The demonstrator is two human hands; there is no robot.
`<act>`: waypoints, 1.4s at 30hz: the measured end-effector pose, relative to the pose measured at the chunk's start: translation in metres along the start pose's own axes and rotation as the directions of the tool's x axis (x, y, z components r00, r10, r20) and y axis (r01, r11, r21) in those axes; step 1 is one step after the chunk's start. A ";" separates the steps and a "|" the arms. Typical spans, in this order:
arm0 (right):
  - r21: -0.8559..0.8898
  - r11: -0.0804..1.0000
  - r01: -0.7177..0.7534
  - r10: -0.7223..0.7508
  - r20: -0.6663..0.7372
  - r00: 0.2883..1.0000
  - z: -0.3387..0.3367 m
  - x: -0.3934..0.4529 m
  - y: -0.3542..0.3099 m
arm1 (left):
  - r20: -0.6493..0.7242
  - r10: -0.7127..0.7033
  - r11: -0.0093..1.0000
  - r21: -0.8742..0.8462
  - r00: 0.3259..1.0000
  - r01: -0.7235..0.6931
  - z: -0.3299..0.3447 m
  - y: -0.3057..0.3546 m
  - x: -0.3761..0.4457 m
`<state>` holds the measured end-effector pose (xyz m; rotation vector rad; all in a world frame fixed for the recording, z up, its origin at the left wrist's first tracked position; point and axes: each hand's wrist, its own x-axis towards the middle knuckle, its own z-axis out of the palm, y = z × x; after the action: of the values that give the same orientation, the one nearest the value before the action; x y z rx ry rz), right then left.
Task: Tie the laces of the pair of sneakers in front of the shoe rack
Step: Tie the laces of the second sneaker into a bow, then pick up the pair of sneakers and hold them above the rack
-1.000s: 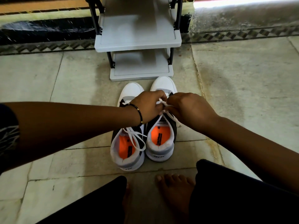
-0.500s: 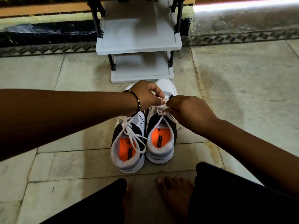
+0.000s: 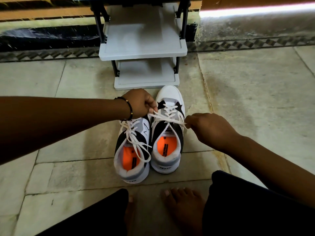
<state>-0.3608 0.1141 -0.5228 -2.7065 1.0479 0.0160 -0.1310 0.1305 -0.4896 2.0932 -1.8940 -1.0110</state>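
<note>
**Pulling the right sneaker's lace ends apart**

The stone floor (image 3: 255,99) spreads all around me, its patterned border running along the wall at the top. The grey shoe rack (image 3: 143,46) stands against that wall, both shelves bare where I can see them, its lower shelf just beyond the shoe toes. My dark-clothed knees and bare feet (image 3: 184,206) sit nearest me, short of the heels.

The pair lies side by side, touching, long axes running away from me: toes toward the rack, orange insoles and heels toward my feet. My left forearm crosses above the left sneaker (image 3: 132,150), hiding its toe; its laces sit in a loose bow over the opening. The right sneaker (image 3: 167,130) lies slightly farther forward.

My left hand (image 3: 139,103), a beaded bracelet (image 3: 128,108) at the wrist, pinches one lace end (image 3: 154,114) of the right sneaker. My right hand (image 3: 209,128) pinches the other lace end (image 3: 180,123), drawn out sideways.
</note>
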 end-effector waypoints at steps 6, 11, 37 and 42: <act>0.071 0.995 -0.063 0.065 -0.024 0.998 0.007 -0.009 0.007 | -0.004 -0.018 1.000 0.022 1.000 0.019 -0.002 -0.003 0.007; 0.105 0.988 -0.114 0.116 -0.014 0.993 0.009 -0.009 0.012 | 0.009 -0.038 0.999 0.036 0.999 0.038 -0.002 -0.002 0.008; 0.335 0.762 -0.554 0.413 0.407 0.814 0.015 -0.007 -0.054 | 0.200 -0.344 0.793 -0.462 0.918 0.398 0.056 -0.076 -0.120; 0.381 0.718 -0.583 0.421 0.430 0.799 0.018 -0.013 -0.065 | 0.188 -0.235 0.795 -0.526 0.953 0.300 0.079 -0.081 -0.107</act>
<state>-0.3258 0.1730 -0.5250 -1.8089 1.4263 0.2346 -0.1059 0.2714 -0.5519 1.9969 -1.1416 -1.5460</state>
